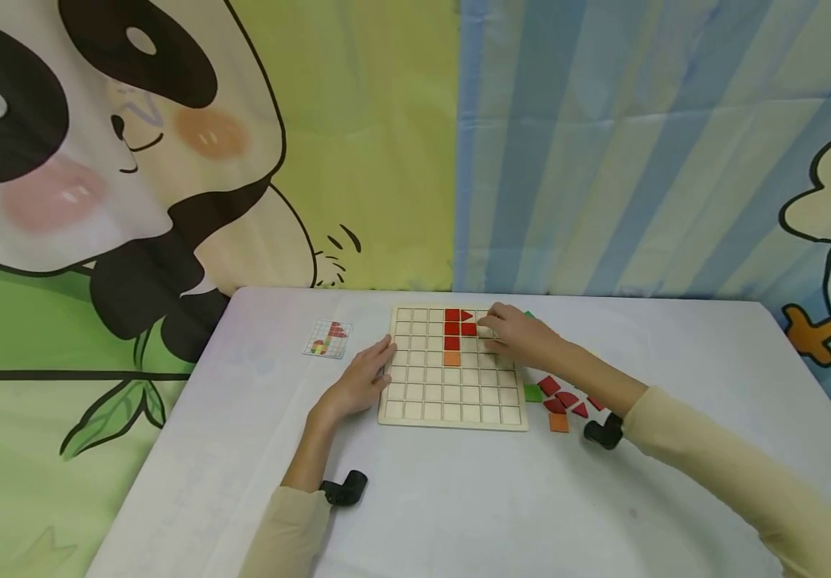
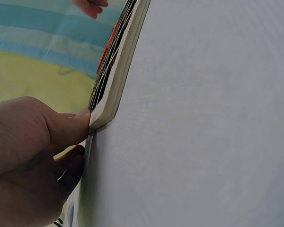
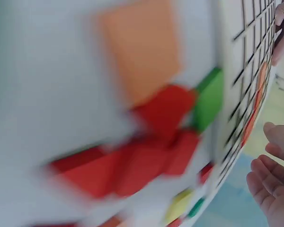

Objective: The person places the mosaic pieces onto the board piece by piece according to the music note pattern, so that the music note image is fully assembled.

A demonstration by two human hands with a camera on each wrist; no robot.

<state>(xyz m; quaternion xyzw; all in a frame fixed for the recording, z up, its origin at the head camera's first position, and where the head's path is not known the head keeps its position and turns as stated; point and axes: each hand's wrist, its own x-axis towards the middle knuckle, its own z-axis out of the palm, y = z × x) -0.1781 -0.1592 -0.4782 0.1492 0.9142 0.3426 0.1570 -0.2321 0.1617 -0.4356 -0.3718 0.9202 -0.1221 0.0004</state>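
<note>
A pale grid board (image 1: 432,411) lies on the white table. Several red squares (image 1: 452,328), a pointed red piece (image 1: 466,316) and an orange square (image 1: 452,358) sit in its cells. My left hand (image 1: 357,381) rests against the board's left edge; in the left wrist view the thumb (image 2: 68,130) touches the edge near a corner. Over the board's far right part is my right hand (image 1: 519,335), fingertips beside the red pieces. In the right wrist view its fingers (image 3: 267,177) are loosely bent, with a gap to the thumb and nothing visible between.
Right of the board lie loose red pieces (image 1: 567,399), an orange square (image 1: 558,422) and a green square (image 1: 533,393), partly overhung by my right forearm. A small printed pattern card (image 1: 328,339) lies to the board's left. A cartoon curtain (image 1: 386,144) hangs behind the table.
</note>
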